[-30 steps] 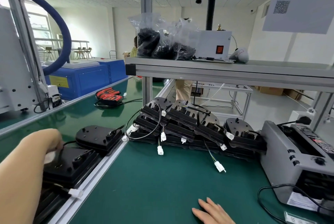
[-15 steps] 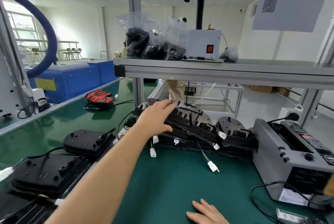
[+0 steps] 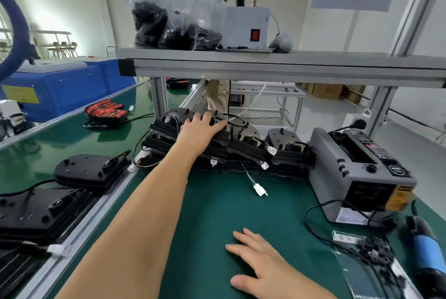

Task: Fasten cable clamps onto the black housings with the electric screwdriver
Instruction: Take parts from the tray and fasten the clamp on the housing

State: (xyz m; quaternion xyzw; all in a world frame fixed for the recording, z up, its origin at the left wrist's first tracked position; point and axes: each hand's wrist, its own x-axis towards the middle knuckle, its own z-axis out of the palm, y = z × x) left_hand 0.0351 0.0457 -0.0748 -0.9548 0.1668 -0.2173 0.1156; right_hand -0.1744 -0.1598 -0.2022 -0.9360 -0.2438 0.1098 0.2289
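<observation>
Housings: a row of stacked flat black plastic housings with thin cables lies at the back of the green work mat, under the grey metal shelf.
Left hand: the left hand reaches forward on a long bare arm. Its fingers are stretched out and rest on the top housing of the stack, curled round nothing.
Right hand: the right hand lies palm down on the mat near the front edge, fingers spread and straight, holding nothing.
Clamps: a clear plastic bag of small black clamps lies on the mat to the right of the right hand.
Screwdriver: a blue-and-black electric screwdriver lies just beyond the bag at the right edge, partly cut off.
Loose plug: a white cable connector hangs from the stack onto the mat.
Right of stack: a grey boxy desktop machine stands just beside the housings.
Left side: two more black housings lie on the green conveyor belt.
On shelf: clear bags of black parts sit beside a white box with a red switch.
</observation>
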